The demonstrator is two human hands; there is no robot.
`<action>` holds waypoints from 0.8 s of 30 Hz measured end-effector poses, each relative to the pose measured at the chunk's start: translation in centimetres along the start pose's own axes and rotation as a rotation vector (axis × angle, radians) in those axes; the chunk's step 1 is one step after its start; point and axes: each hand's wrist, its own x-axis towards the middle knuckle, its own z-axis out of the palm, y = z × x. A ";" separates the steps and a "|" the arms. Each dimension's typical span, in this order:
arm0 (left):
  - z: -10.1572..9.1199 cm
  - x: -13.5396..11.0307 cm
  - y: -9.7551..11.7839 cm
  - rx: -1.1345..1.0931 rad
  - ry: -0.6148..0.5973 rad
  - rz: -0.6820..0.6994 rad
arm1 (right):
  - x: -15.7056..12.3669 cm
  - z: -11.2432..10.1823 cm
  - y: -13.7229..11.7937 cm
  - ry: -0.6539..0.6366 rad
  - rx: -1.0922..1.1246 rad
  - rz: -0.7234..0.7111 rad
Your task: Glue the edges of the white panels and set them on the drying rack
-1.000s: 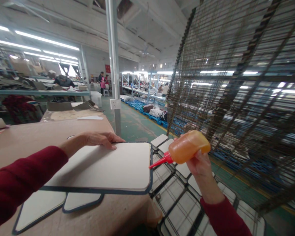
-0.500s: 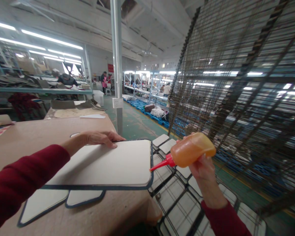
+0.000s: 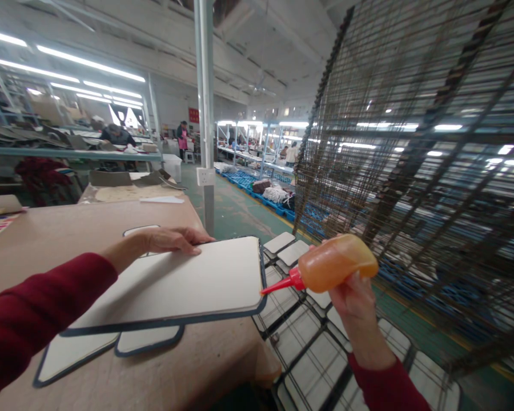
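A large white panel [image 3: 188,285] with rounded corners and a dark blue edge is held above the table. My left hand [image 3: 175,240] grips its far edge, thumb on the white face and fingers over the rim. In my right hand [image 3: 356,294] is a squeeze bottle [image 3: 336,264] of orange-amber liquid, tipped on its side. Its red nozzle [image 3: 280,282] points left, and the tip meets the panel's right edge near the near corner. Beneath the panel, smaller white panels with dark edging [image 3: 148,341] lie on the table.
The brown-topped table [image 3: 167,377] runs along the left. Right of it, several white panels lie on a wire rack [image 3: 304,337]. A tall stack of wire racks [image 3: 411,142] leans at the right. A metal post [image 3: 205,114] stands ahead. Other people work far back.
The panel has turned slightly, its right end swinging up and its near left corner shifting left. My left hand has moved a little left with it. The bottle stays at the right edge.
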 end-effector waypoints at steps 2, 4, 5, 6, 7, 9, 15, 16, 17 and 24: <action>-0.2 -0.1 -0.2 0.007 0.006 0.002 | -0.1 0.1 -0.1 0.010 0.008 -0.011; -0.2 -0.2 -0.4 0.001 0.018 0.000 | -0.3 0.1 0.0 0.022 0.025 -0.018; -0.2 -0.3 -0.5 -0.006 0.024 0.001 | -0.4 0.1 0.0 0.030 0.029 -0.019; -0.1 -0.3 -0.6 -0.015 0.028 0.002 | -0.4 0.1 0.1 0.037 0.031 -0.018; -0.1 -0.3 -0.6 -0.025 0.033 0.004 | -0.5 0.1 0.1 0.044 0.031 -0.019; -0.1 -0.3 -0.9 -0.042 0.045 0.004 | -0.6 0.0 0.3 0.058 0.028 -0.028; -0.6 -0.1 -2.5 -0.084 0.057 0.043 | -1.0 -0.4 0.9 0.120 0.006 -0.108; -0.6 -0.1 -2.8 -0.090 0.065 0.055 | -1.1 -0.4 1.1 0.131 0.004 -0.131; -0.5 -0.1 -3.0 -0.097 0.073 0.065 | -1.2 -0.5 1.2 0.141 0.004 -0.152; -0.2 0.2 -5.0 -0.194 0.109 0.100 | -1.9 -0.2 1.9 0.151 0.009 -0.242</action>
